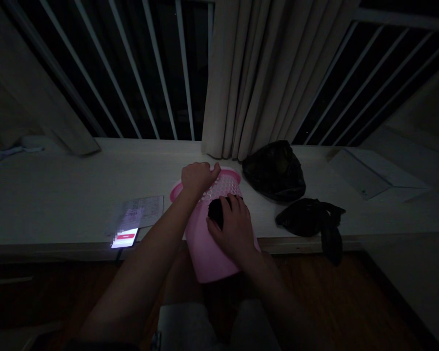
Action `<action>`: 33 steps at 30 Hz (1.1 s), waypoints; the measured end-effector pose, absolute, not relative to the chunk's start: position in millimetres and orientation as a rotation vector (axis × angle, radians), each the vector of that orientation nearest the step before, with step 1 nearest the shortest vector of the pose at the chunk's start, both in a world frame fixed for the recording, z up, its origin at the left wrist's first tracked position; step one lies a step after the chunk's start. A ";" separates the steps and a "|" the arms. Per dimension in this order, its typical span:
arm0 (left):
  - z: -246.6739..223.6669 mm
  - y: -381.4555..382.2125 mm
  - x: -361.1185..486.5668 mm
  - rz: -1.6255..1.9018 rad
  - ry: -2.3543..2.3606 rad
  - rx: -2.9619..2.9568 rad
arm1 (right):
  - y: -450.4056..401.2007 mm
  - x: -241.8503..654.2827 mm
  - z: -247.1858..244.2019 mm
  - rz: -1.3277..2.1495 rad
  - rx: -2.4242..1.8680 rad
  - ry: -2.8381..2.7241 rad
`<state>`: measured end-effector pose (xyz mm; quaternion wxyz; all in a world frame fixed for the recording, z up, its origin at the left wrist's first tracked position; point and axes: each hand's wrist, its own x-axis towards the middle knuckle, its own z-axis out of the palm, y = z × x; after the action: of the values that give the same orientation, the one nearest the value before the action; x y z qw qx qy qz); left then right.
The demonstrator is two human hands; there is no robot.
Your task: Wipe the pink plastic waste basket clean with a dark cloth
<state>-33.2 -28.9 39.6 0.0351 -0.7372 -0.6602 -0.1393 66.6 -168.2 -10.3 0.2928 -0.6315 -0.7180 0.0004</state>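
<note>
A pink plastic basket (210, 253) with a honeycomb mesh upper part lies tilted over the front edge of the ledge, above my lap. My left hand (199, 176) is closed on its rim at the far end, with most of the fingers hidden. My right hand (234, 224) presses a black cloth (215, 212) against the basket's side, just below the mesh. Its fingers curl over the cloth. In the dim light the cloth's exact kind is hard to make out.
On the white ledge (73, 195) lie a lit phone (125, 238) and a sheet of paper (149, 210) at left. A full black plastic bag (276, 170) and a smaller black bag (303, 218) sit at right, near a white box (376, 170). Curtains (237, 73) hang behind.
</note>
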 end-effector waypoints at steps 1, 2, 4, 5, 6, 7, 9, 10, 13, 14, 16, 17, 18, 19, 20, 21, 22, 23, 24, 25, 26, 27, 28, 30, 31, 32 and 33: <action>39.5 -29.0 -33.2 -0.433 -2.027 -2.263 | -167.6 66.4 -9.9 -0.004 -1.681 -1.917; 39.6 -29.0 -33.3 -0.438 -2.026 -2.259 | -167.1 66.3 -9.5 -0.007 -1.681 -1.921; 40.1 -29.3 -33.3 -0.436 -2.034 -2.250 | -166.6 65.9 -9.5 -0.013 -1.685 -1.920; 40.5 -29.6 -33.2 -0.429 -2.038 -2.247 | -166.6 65.7 -9.9 -0.019 -1.685 -1.917; 41.0 -30.0 -33.2 -0.420 -2.041 -2.248 | -166.9 65.5 -10.5 -0.026 -1.680 -1.916; 41.4 -30.3 -33.1 -0.415 -2.039 -2.247 | -167.3 65.3 -11.2 -0.034 -1.670 -1.918; 42.1 -31.0 -33.0 -0.418 -2.029 -2.238 | -168.2 65.1 -12.7 -0.048 -1.641 -1.933; 42.1 -31.3 -33.1 -0.423 -2.024 -2.231 | -168.5 65.2 -13.0 -0.052 -1.628 -1.943; 41.4 -31.4 -33.6 -0.437 -2.018 -2.219 | -167.4 67.1 -10.9 -0.055 -1.607 -1.972; 41.0 -31.3 -33.9 -0.438 -2.019 -2.220 | -166.2 68.3 -9.0 -0.057 -1.603 -1.984; 40.4 -31.1 -34.3 -0.445 -2.017 -2.225 | -162.4 71.7 -3.9 -0.057 -1.584 -2.016; 40.4 -31.0 -34.4 -0.448 -2.017 -2.228 | -160.1 73.5 -1.0 -0.055 -1.570 -2.036; 40.5 -31.2 -34.4 -0.448 -2.017 -2.234 | -157.8 75.3 1.9 -0.053 -1.557 -2.053; 40.9 -31.4 -34.3 -0.448 -2.018 -2.238 | -155.8 76.8 4.5 -0.052 -1.548 -2.068; 41.4 -31.7 -34.1 -0.448 -2.019 -2.241 | -154.0 78.1 6.7 -0.053 -1.544 -2.079; 42.0 -32.2 -33.9 -0.446 -2.020 -2.245 | -152.6 79.0 8.4 -0.057 -1.544 -2.087; 42.7 -32.6 -33.7 -0.442 -2.024 -2.246 | -151.7 79.6 9.5 -0.063 -1.547 -2.092; 43.3 -33.1 -33.5 -0.435 -2.029 -2.247 | -151.2 80.0 10.3 -0.070 -1.550 -2.094; 43.8 -33.4 -33.3 -0.430 -2.034 -2.248 | -151.0 80.1 10.7 -0.076 -1.550 -2.096; 44.3 -33.7 -33.1 -0.424 -2.038 -2.249 | -151.0 80.2 10.9 -0.082 -1.550 -2.099; 44.7 -33.8 -32.9 -0.420 -2.041 -2.249 | -151.2 80.2 11.1 -0.088 -1.551 -2.099; 44.9 -33.9 -32.7 -0.416 -2.044 -2.248 | -151.6 80.2 11.2 -0.094 -1.555 -2.100; 45.2 -34.0 -32.4 -0.413 -2.045 -2.246 | -152.1 80.1 11.4 -0.097 -1.561 -2.100; 45.6 -34.1 -32.0 -0.404 -2.046 -2.245 | -153.8 79.5 11.5 -0.098 -1.575 -2.103; 45.8 -34.1 -31.8 -0.399 -2.047 -2.244 | -155.0 79.0 11.5 -0.101 -1.583 -2.099; 45.9 -34.1 -31.7 -0.397 -2.047 -2.245 | -156.3 78.4 11.3 -0.104 -1.591 -2.093; 45.8 -34.1 -31.6 -0.394 -2.047 -2.246 | -157.8 77.7 11.0 -0.110 -1.599 -2.086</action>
<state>-31.6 -34.1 45.8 0.0388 -0.7325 -0.6674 -0.1285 77.7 -157.8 11.0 0.2528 -0.5881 -0.7672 -0.0403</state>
